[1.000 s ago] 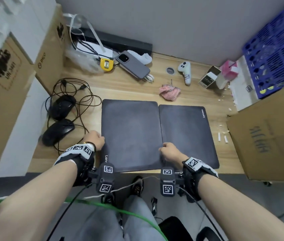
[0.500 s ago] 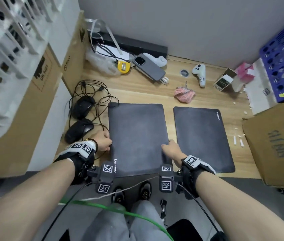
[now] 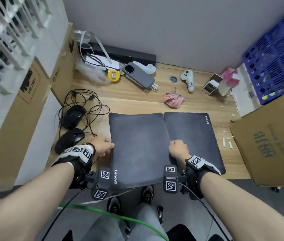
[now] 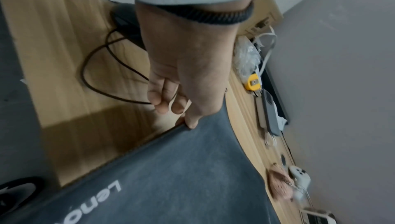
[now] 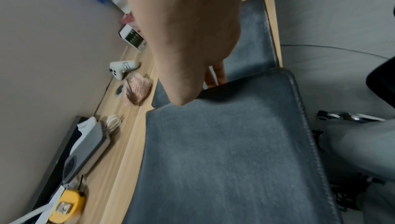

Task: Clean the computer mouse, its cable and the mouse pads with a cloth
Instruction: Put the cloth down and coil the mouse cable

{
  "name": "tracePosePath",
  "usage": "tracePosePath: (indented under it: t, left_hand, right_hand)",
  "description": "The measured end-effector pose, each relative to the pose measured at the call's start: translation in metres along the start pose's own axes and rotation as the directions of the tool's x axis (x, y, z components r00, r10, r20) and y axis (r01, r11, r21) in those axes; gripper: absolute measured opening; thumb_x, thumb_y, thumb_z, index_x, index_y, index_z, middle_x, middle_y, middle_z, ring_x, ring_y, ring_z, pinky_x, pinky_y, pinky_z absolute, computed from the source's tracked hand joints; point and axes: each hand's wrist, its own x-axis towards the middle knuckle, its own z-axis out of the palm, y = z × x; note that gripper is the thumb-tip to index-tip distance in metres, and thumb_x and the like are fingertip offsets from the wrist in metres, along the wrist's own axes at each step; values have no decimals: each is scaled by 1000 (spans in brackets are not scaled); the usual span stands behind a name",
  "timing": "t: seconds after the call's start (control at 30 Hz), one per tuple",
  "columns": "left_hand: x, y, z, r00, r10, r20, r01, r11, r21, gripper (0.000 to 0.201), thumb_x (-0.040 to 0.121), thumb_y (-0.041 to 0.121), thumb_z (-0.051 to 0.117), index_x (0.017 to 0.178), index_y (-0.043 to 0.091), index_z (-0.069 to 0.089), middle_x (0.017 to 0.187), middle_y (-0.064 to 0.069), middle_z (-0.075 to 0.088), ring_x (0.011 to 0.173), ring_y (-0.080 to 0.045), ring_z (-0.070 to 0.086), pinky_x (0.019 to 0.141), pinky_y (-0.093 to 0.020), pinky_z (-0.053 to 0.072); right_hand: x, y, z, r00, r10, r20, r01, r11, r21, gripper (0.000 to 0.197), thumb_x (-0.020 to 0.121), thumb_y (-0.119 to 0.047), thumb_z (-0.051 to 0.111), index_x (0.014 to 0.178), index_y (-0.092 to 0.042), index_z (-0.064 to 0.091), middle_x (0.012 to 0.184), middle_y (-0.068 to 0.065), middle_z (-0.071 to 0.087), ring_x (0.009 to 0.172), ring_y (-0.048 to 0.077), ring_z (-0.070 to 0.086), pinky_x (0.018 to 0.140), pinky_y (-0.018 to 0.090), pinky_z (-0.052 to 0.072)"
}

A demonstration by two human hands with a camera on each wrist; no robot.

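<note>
Two dark grey Lenovo mouse pads lie side by side on the wooden desk. The left pad (image 3: 137, 146) overhangs the desk's front edge, and its right edge meets or slightly overlaps the right pad (image 3: 195, 136). My left hand (image 3: 109, 147) pinches the left pad's left edge (image 4: 188, 127), thumb on top. My right hand (image 3: 172, 145) grips its right edge (image 5: 213, 91), thumb above and fingers beneath. A crumpled pink cloth (image 3: 174, 100) lies behind the pads, untouched. Two black mice (image 3: 73, 116) (image 3: 69, 140) with tangled cables (image 3: 89, 105) sit to the left.
Cardboard boxes (image 3: 33, 108) line the left side and a large box (image 3: 270, 145) stands at the right. A blue crate (image 3: 277, 54) is at the back right. A phone (image 3: 138, 76), yellow tape measure (image 3: 113, 75) and white controller (image 3: 188, 80) lie along the back wall.
Half a second ago the left pad sat apart from the right pad with a gap. Both hands have brought it back to the right, against the right pad.
</note>
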Motion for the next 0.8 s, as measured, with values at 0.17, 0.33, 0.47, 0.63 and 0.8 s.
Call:
tracePosePath:
  t: [0.17,0.33,0.47,0.63,0.8]
  left_hand:
    - [-1,63,21,992,97,82,-109,983,150,27,85,30,59,63,17,50,51,0,50,50,-19,49,64,-26,45]
    - [3,121,59,977,173,128,-198,956,215,34,86,29,60,58,17,46,56,3,46,57,-17,45,65,-27,40]
    - [13,152,88,980,157,123,-182,954,238,31,86,29,59,60,17,49,54,2,47,57,-16,46,70,-30,46]
    - [26,192,121,991,105,85,-123,963,241,33,89,30,55,59,17,51,50,2,53,61,-18,54,75,-27,48]
    - [37,211,139,999,-9,54,-11,931,365,23,91,25,51,74,13,62,72,-7,66,78,-26,63,70,-25,46]
  right_hand:
    - [8,32,-59,996,49,-81,-51,998,-22,27,96,-14,43,109,-5,64,125,22,58,119,38,51,93,32,40]
    - [33,75,-100,992,-7,-124,6,1000,-11,36,92,-8,43,57,-17,40,90,18,52,89,22,48,80,32,40]
    - [51,96,-121,994,-18,-105,14,999,-32,21,93,-1,41,81,-5,59,109,26,61,106,36,57,88,34,43]
    - [90,118,-136,994,-1,-112,-3,999,-38,21,90,-1,42,73,-8,51,102,25,60,100,37,56,86,33,42]
    - [119,138,-143,998,20,61,-17,999,-50,23,91,-2,44,70,-7,53,100,22,61,108,39,57,86,33,44]
